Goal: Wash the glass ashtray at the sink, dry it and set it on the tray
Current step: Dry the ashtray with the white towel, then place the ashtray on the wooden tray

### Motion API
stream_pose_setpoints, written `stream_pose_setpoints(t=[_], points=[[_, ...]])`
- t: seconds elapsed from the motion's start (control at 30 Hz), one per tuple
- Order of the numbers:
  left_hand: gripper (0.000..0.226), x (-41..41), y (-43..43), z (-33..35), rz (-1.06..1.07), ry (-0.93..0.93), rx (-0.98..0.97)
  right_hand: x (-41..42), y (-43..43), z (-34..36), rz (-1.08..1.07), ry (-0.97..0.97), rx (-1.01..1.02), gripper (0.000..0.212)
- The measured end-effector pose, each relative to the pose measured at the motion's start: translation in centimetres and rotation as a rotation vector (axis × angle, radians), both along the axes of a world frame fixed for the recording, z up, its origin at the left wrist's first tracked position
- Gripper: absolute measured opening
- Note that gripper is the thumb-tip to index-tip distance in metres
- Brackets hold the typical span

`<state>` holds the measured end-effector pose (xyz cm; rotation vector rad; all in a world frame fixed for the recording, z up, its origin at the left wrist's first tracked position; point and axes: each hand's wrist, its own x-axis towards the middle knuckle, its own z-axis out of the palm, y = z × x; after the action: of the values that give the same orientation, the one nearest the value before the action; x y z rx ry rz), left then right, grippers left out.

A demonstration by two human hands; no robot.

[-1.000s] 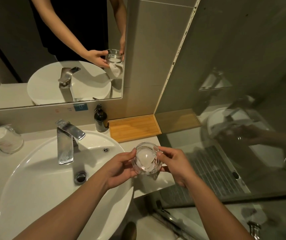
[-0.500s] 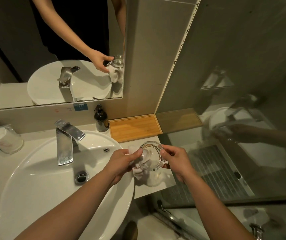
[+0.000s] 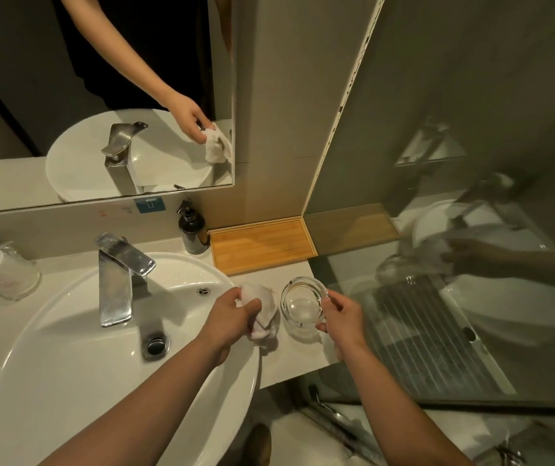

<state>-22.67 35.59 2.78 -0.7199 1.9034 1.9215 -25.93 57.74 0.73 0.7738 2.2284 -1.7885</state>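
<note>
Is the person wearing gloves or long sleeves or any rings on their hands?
No gloves: the left hand and right hand are both bare. No sleeve covers either forearm as far as the view shows. No ring, watch or bracelet shows. In the mirror, the clothing looks black.

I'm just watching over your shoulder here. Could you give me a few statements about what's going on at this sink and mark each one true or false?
1. The right hand holds the glass ashtray. True.
2. The ashtray already sits on the wooden tray. False: it is nearer the person, over the white counter.
3. The left hand grips a white cloth. True.
4. Water runs from the faucet. False: no stream shows.
5. The soap bottle stands on the tray. False: it stands beside it, on the counter.
</note>
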Motion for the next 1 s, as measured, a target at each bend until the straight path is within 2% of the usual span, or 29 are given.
stream_pose_setpoints(t=[0.07,0.2,0.27,0.33,0.4,0.47,0.53,0.6,0.67,0.73,0.83,1.0], points=[[0.032,-0.6,1.5,-0.8,-0.044,-0.054,-0.007,-0.1,0.6,0.4,-0.017,0.023,-0.007,0.025],[0.027,-1.6,5.4,-1.7,-0.111,-0.145,0.002,-0.8,1.9,1.5,-0.012,0.091,0.006,0.031],[0.023,-1.9,6.9,-2.2,-0.121,-0.180,0.030,-1.1,2.4,1.5,-0.010,0.099,0.020,0.025],[0.024,-2.1,7.6,-2.3,-0.152,-0.200,-0.037,-1.3,2.7,1.3,-0.010,0.089,0.017,0.025],[0.027,-2.4,7.9,-2.2,-0.205,-0.232,-0.141,-1.3,2.7,1.5,-0.005,0.079,0.009,0.037],[0.014,-2.9,7.6,-1.5,-0.288,-0.268,-0.215,-1.4,2.7,1.6,0.024,0.075,0.009,0.048],[0.031,-3.6,6.7,-0.5,-0.293,-0.225,-0.311,-1.5,2.5,1.5,0.043,0.081,0.003,0.037],[0.034,-4.0,5.2,0.6,-0.216,-0.119,-0.310,-1.8,2.0,1.8,0.037,0.076,-0.019,0.026],[0.035,-4.1,3.8,1.4,-0.144,0.004,-0.183,-2.3,1.3,2.3,0.051,0.074,-0.023,0.027],[0.030,-4.3,2.7,2.4,-0.085,0.081,-0.013,-3.1,0.4,2.9,0.069,0.084,-0.043,0.027],[0.015,-5.0,1.9,3.1,-0.027,0.150,-0.023,-4.8,-1.2,3.6,0.080,0.084,-0.089,0.029],[0.014,-6.8,0.4,3.1,0.100,0.190,-0.052,-7.7,-3.4,4.6,0.150,0.033,-0.184,0.023]])
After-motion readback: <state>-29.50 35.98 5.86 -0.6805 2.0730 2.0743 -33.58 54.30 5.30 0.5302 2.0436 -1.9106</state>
